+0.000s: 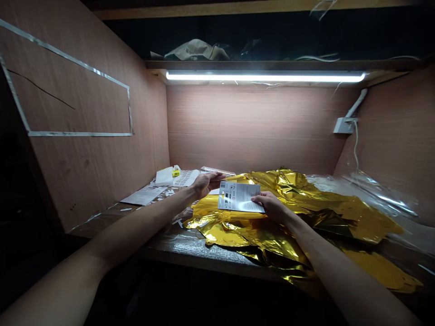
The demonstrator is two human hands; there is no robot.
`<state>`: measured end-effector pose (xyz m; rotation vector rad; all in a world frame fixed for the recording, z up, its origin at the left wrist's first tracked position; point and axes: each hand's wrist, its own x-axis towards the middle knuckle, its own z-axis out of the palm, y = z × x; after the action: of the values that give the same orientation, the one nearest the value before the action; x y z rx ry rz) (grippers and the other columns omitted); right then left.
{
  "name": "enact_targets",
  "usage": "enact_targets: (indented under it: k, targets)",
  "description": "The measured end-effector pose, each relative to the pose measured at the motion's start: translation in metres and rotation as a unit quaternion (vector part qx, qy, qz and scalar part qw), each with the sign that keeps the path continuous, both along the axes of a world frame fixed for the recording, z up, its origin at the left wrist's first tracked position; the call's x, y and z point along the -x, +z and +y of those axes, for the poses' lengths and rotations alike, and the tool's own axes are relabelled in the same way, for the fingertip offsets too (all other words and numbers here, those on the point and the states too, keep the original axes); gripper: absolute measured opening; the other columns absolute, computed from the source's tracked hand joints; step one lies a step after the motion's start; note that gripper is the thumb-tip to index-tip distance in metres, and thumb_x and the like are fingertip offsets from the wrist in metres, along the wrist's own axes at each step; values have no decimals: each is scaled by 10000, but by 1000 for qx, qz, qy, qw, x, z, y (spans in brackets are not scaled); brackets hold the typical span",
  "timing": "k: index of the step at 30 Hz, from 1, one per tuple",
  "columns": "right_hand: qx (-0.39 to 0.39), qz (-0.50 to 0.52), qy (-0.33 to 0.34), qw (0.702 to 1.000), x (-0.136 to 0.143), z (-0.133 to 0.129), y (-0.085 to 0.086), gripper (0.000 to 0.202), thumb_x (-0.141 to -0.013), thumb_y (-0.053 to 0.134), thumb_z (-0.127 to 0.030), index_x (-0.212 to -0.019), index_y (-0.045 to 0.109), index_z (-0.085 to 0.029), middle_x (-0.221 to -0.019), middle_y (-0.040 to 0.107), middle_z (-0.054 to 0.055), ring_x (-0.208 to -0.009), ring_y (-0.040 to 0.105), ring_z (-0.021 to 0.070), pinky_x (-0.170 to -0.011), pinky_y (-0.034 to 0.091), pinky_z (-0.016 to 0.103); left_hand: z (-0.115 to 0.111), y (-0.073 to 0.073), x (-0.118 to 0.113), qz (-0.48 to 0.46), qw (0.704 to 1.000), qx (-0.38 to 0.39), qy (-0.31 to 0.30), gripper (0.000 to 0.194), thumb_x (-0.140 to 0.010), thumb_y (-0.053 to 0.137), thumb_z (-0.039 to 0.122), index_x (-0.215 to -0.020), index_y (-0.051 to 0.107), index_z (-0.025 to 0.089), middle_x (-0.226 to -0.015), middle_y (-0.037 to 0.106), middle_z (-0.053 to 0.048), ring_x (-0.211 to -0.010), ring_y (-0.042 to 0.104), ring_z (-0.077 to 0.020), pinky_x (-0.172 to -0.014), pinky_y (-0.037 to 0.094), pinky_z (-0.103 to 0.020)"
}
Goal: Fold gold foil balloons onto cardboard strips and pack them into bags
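Observation:
My right hand grips a printed white card by its right end, thumb on top. The card has dark small print, pictograms and a hang hole near its left edge. Just beyond the card's upper left corner is my left hand, its fingers stretched out to the right; I see nothing held in it. Beneath the card and my right forearm spreads a pile of shiny gold foil, crumpled, in flat cut shapes that look like uninflated foil balloons. Part of the foil hangs over the table's front edge.
Printed sheets, white paper scraps and a small yellow item lie at the left. Clear plastic film covers the right side. Wooden walls enclose the table; a lit tube hangs under the shelf, and a socket box sits right.

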<state>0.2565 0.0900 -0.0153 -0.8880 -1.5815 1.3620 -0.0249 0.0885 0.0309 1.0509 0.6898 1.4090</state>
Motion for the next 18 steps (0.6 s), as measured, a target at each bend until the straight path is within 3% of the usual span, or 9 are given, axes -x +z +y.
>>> enact_targets:
  k: [7,18]
  targets:
    - [-1,20,-19,1000,2,3,-2,194,-650,760,-282,-667,599,-175,-562,556,14,-470,462,118,-432,370,248,2,-4,-2,-4,1000,-4,24,89,-941,682,181,-928,722,103,-944,791,-150,-809,769,-221,-874,595,-388]
    - [-15,43,-31,998,3,5,-3,259,-635,777,-326,-642,564,-179,-518,472,-31,-432,361,79,-383,289,226,-4,-6,-11,-5,1000,-17,-7,217,-1007,528,156,-969,735,98,-989,788,-159,-888,760,-213,-885,593,-358]
